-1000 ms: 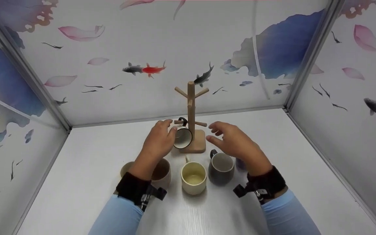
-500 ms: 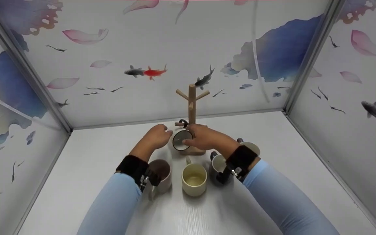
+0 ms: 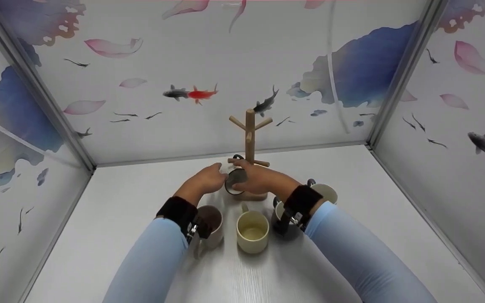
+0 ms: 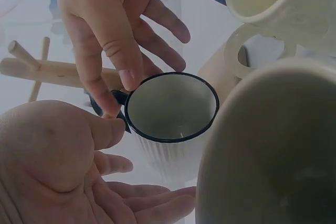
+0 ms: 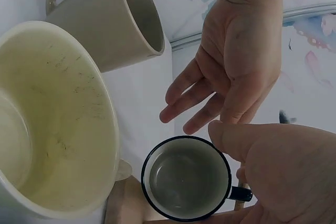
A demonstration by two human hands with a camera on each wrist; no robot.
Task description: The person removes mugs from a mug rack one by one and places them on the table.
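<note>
A white mug (image 3: 236, 181) with a dark rim hangs by its dark handle on the lower left peg of a wooden mug tree (image 3: 249, 136). My right hand (image 3: 260, 179) reaches across its opening, thumb by the rim and a finger at the handle; whether they pinch the mug is unclear. In the left wrist view, that hand's other fingers (image 4: 165, 19) spread loosely beyond the rim. My left hand (image 3: 209, 179) is beside the mug, its thumb close to the handle and its fingers (image 4: 157, 203) extended below. The far side of the handle is hidden.
Nearer me on the white table stand a pale yellow mug (image 3: 252, 233), a greyish-pink mug (image 3: 213, 229) on the left and a dark grey mug (image 3: 289, 233) on the right. A cream mug (image 3: 326, 193) with a dark handle is farther right. Patterned panels enclose the table.
My right hand has swung left from beside the mug tree onto the hanging mug. The left hand backed slightly away, then drew closer to the mug again. The mug stays on its peg.
</note>
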